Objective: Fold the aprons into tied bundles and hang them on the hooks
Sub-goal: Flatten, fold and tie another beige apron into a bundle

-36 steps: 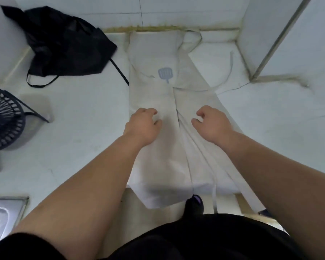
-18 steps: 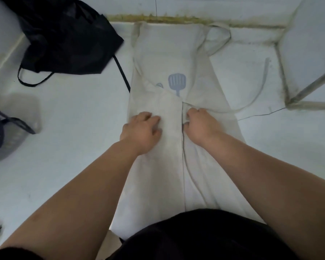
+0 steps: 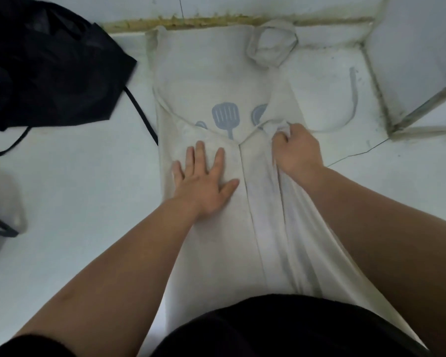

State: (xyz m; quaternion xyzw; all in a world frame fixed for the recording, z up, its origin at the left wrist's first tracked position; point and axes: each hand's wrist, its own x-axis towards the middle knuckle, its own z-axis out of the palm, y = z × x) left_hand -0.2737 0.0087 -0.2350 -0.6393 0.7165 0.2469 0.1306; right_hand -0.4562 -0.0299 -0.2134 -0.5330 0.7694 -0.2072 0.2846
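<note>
My two bare forearms reach over one long cream cotton apron (image 3: 216, 73) lying lengthwise on the white worktop (image 3: 75, 202), its near end hidden under my dark top (image 3: 281, 328). Its two side flaps are folded inward and meet along a line down the middle. My left hand (image 3: 204, 181) lies flat on the left flap, fingers straight and spread. My right hand (image 3: 298, 150) is curled tight around a bunch of the right flap's upper corner. Just beyond are three blue-grey utensil prints: one slotted spatula (image 3: 225, 117) whole, two partly covered. Farther off are one neck loop (image 3: 271, 45) and one cream tie strap (image 3: 353, 99) curving to the right. At far left lies one crumpled black apron (image 3: 52, 73).
</note>
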